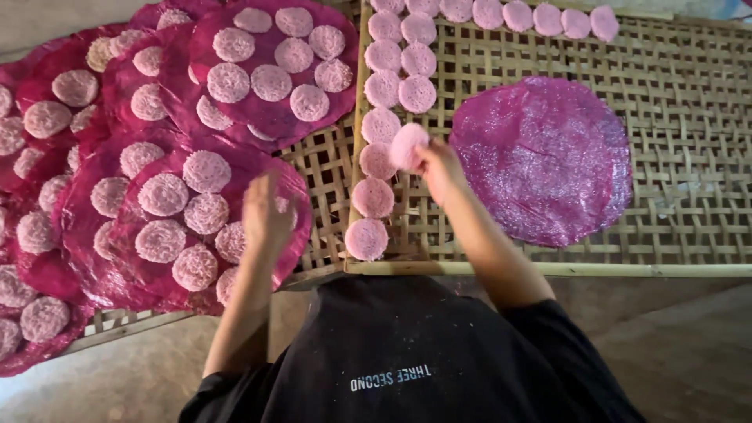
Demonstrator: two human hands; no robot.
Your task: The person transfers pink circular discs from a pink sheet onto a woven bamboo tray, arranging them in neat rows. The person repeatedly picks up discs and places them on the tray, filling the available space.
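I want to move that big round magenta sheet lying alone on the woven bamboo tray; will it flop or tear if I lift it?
The big round magenta sheet looks thin and lies flat on the woven bamboo tray, so it probably flops. Its uneven edge suggests it may tear. It seems light for its size.

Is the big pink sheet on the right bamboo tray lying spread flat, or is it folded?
Spread flat. The big pink sheet shows its whole round outline on the right bamboo tray, with no visible fold and nothing on top.
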